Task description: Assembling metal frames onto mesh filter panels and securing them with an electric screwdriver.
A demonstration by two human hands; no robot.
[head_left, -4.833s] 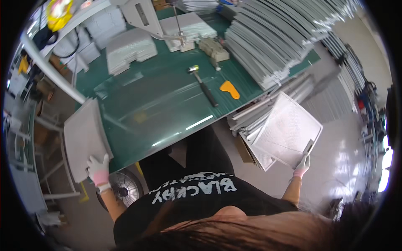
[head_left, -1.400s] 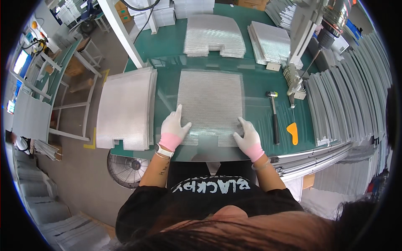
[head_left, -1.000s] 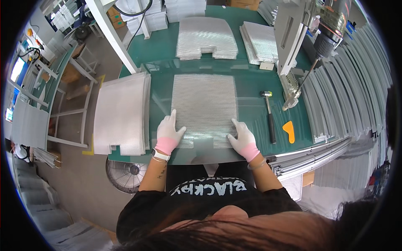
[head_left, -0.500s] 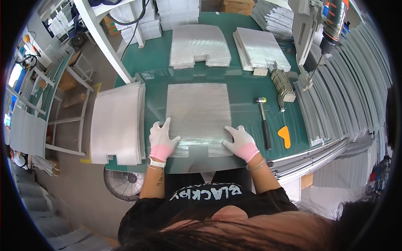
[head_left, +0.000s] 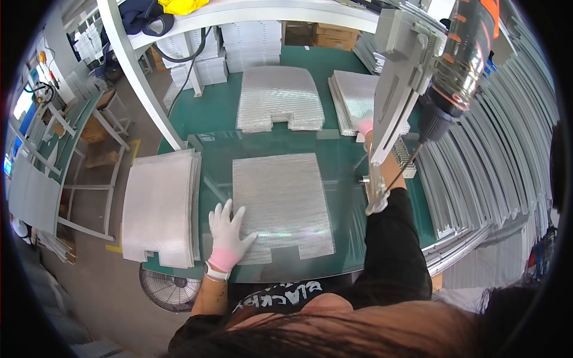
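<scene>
A silvery mesh-textured sheet with a notch in its near edge lies in front of me on the green table. My left hand, in a white glove with a pink cuff, rests on the sheet's left edge with its fingers spread. Far to the right, my right hand reaches to a stack of similar sheets. The power drill's stand covers much of that hand, so its fingers cannot be made out. Under my right forearm a row of small metal blocks partly shows.
A power drill hangs on a metal stand above the table's right side. Notched sheets are stacked at the left and back. Long grey panels line the right. A hammer head peeks out beside the stand.
My right hand has left the sheet's right side and stretched forward to the far-right stack. My left hand stays at the sheet's left edge. The view has shifted, bringing the drill closer.
</scene>
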